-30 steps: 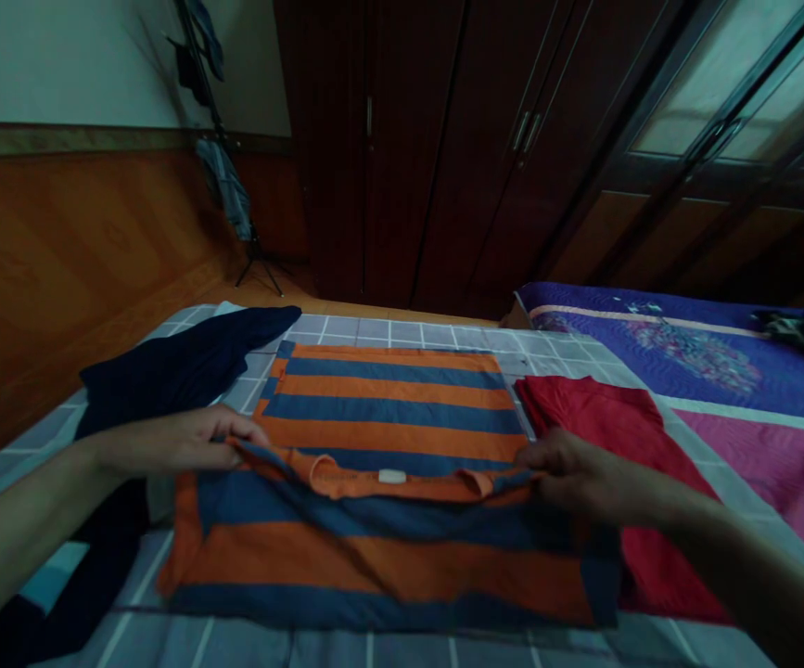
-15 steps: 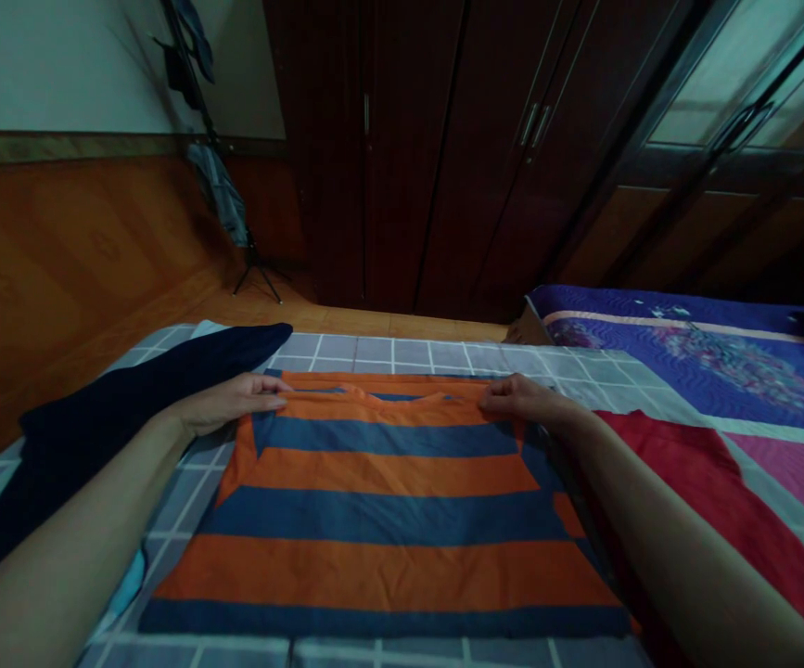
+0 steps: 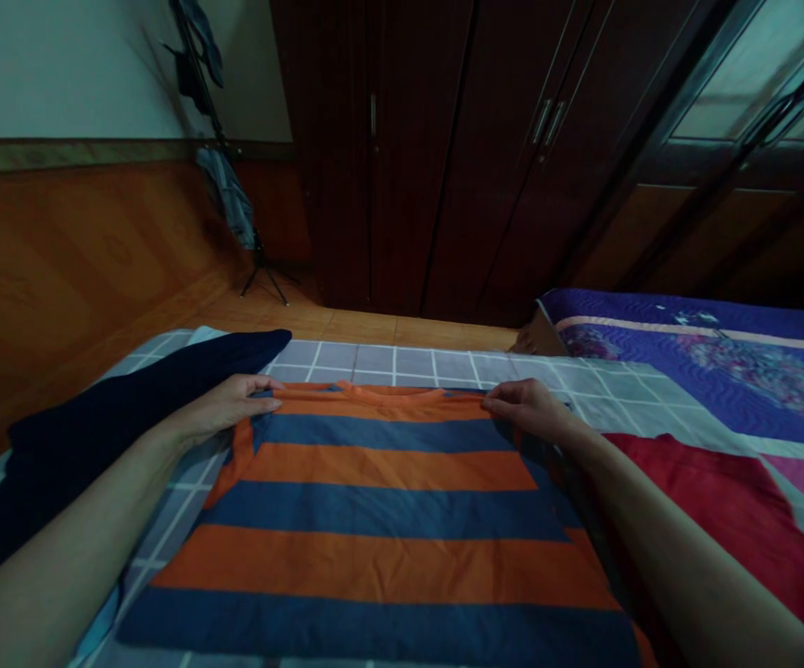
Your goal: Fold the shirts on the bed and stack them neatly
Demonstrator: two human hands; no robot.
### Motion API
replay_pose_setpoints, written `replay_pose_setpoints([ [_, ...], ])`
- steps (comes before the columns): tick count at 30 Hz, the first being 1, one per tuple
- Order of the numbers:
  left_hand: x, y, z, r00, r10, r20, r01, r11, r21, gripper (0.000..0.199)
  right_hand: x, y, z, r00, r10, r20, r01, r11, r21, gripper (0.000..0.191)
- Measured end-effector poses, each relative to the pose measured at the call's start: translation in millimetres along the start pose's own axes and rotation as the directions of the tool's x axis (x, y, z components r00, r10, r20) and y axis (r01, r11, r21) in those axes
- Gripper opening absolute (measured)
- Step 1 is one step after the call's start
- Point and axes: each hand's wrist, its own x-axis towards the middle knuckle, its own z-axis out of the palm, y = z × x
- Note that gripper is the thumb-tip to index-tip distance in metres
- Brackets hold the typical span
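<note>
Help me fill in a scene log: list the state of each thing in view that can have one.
Striped shirt: laid mostly flat, far edge held
Left hand: pinching the shirt's far left corner
Right hand: pinching its far right corner
Red garment: lying to the right, partly hidden
Dark garment: lying to the left, partly hidden
Wardrobe doors: shut
Checked sheet: spread out

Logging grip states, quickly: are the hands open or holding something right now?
Left hand: closed, pinching the striped shirt at its far edge, left end.
Right hand: closed, pinching the same edge, right end.
</note>
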Motion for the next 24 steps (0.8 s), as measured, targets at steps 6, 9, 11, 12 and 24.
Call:
replay_pose_setpoints([
  [6, -4, 5, -5.2, 1.000, -0.009, -0.013, 0.009, 1.000, 0.004, 0.051, -10, -7, -17, 0.990, 0.106, 0.094, -0.100, 0.993, -0.059, 0.035],
  [9, -5, 5, -7.7, 1.000, 0.019, 0.009, -0.019, 0.999, -0.031, 0.049, -14, -11, -21, 0.994, 0.096, 0.056, -0.096, 0.995, 0.006, 0.033],
  [11, -5, 5, -7.5, 0.999, 0.033, 0.015, -0.032, 0.999, -0.038, 0.049, -14, -11, -21, 0.996, 0.083, 0.043, -0.085, 0.994, 0.063, 0.032],
  [12, -5, 5, -6.6, 0.999, 0.036, 0.004, -0.036, 0.999, -0.025, 0.048, -13, -10, -20, 0.996, 0.085, 0.037, -0.086, 0.995, 0.052, 0.031],
  [24, 4, 5, 1.7, 0.979, 0.134, -0.152, -0.099, 0.970, 0.220, 0.038, -6, 4, -15, 0.977, -0.047, -0.206, -0.095, 0.775, -0.625, 0.025],
])
